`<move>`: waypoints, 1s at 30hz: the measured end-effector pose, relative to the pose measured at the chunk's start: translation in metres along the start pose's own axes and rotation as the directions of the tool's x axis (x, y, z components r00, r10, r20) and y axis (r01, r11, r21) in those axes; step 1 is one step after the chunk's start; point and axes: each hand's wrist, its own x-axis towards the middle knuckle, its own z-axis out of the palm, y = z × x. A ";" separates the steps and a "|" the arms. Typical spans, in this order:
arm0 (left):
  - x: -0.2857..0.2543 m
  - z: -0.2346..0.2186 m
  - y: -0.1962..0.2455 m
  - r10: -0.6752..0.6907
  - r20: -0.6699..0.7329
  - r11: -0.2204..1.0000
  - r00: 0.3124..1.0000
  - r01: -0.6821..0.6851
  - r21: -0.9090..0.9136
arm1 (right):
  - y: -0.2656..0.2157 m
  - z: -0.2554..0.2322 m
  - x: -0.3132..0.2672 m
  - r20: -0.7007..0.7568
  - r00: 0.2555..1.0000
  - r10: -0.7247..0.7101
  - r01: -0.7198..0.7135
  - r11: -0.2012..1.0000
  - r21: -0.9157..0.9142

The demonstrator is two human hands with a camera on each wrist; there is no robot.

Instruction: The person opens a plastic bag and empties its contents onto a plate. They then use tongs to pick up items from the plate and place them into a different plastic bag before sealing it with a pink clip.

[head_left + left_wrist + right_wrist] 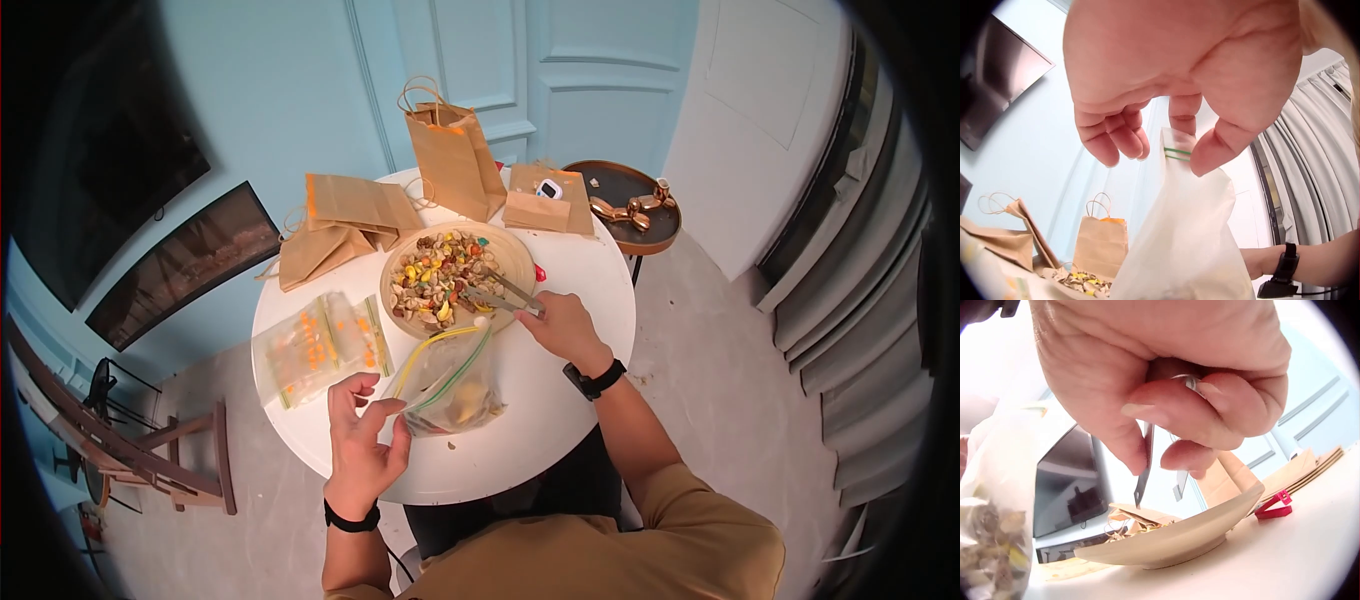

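My left hand (365, 445) pinches the rim of a clear zip bag (1185, 231) between thumb and forefinger, its other fingers loosely bent. The bag (455, 390) stands on the table with its mouth spread, brownish and yellow pieces inside. In my right hand (567, 332) are metal tongs (1144, 465), gripped with curled fingers. Their tips reach over the right side of a shallow round wooden bowl (522, 262). It holds a heap of mixed dried-looking pieces (440, 275), tan and brown with yellow, orange and green bits.
Flat zip bags with orange marks (320, 345) lie left on the white round table (560, 420). Brown paper bags (455, 165) stand and lie behind the bowl. A small white device (548, 188) sits on a folded bag. Beyond is a dark side table (625, 235) with a copper-coloured figure.
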 end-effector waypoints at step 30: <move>0.048 0.062 -0.022 0.099 0.487 0.995 0.867 -0.096 -0.033 | 0.010 -0.003 -0.003 0.084 0.995 -0.061 0.080 0.964 -0.253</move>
